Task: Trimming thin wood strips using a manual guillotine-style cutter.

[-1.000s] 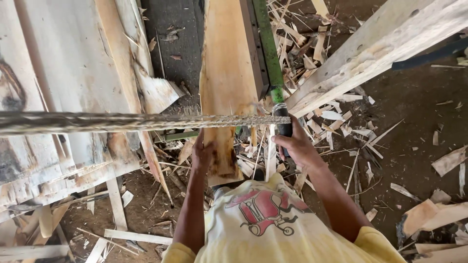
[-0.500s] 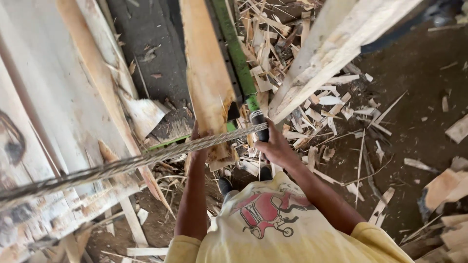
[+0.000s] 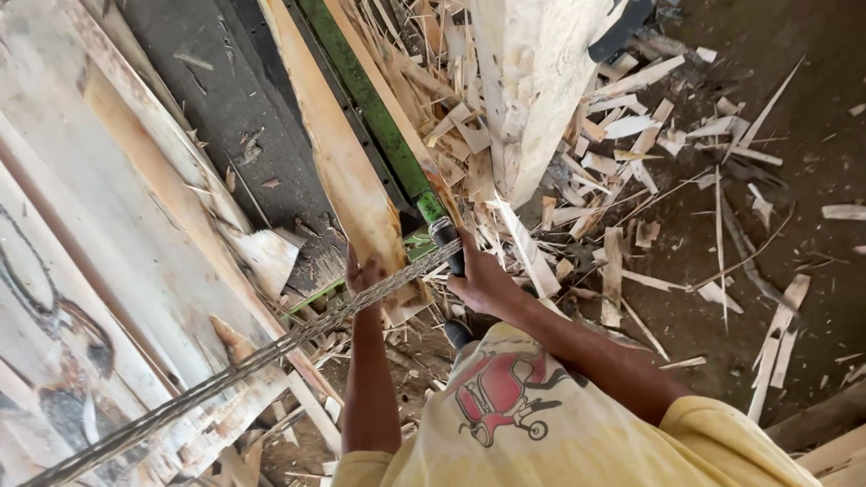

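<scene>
My left hand (image 3: 364,271) grips the near end of a long pale wooden plank (image 3: 334,153) that runs away from me along a green metal rail (image 3: 370,99). My right hand (image 3: 483,281) is closed around a black handle (image 3: 446,236) at the rail's near end. A twisted steel cable (image 3: 225,374) crosses diagonally from the lower left up to my hands, passing in front of my left wrist. My yellow printed shirt (image 3: 541,424) fills the bottom of the view.
A thick pale timber beam (image 3: 532,81) stands just right of the rail. Wood offcuts and splinters (image 3: 649,180) litter the dirt floor on the right. Stacked rough boards (image 3: 108,225) lie on the left, with a dark belt surface (image 3: 225,99) beside the plank.
The view has swung round, so the cable now runs diagonally instead of level and the beam stands more upright. Both hands keep their grips on the plank and the handle.
</scene>
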